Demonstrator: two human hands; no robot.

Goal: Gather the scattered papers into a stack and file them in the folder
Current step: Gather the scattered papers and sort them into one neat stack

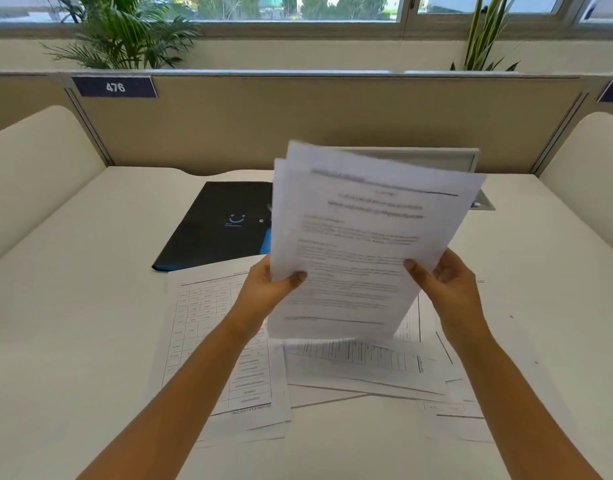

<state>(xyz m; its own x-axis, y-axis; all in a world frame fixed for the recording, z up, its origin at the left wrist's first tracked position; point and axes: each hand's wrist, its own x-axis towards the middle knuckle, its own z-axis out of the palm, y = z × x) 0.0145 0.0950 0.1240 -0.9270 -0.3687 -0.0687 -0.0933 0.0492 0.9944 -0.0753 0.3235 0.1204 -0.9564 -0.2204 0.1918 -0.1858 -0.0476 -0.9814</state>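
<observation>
I hold a loose bundle of printed papers (364, 237) upright above the desk, its sheets fanned and slightly blurred. My left hand (267, 289) grips the bundle's left edge, thumb on the front. My right hand (450, 289) grips its right edge the same way. Beneath them, several more sheets lie scattered on the white desk: a table-printed sheet (208, 341) at the left and overlapping sheets (367, 368) in the middle and right. A black folder (215, 223) with a blue logo and blue edge lies shut, flat behind the papers, partly hidden by the bundle.
A white desk (73, 306) is bounded by a beige partition (298, 116) at the back and white side dividers. A grey cable box with a raised lid (471, 164) sits at the back right, behind the bundle. Plants stand beyond the partition.
</observation>
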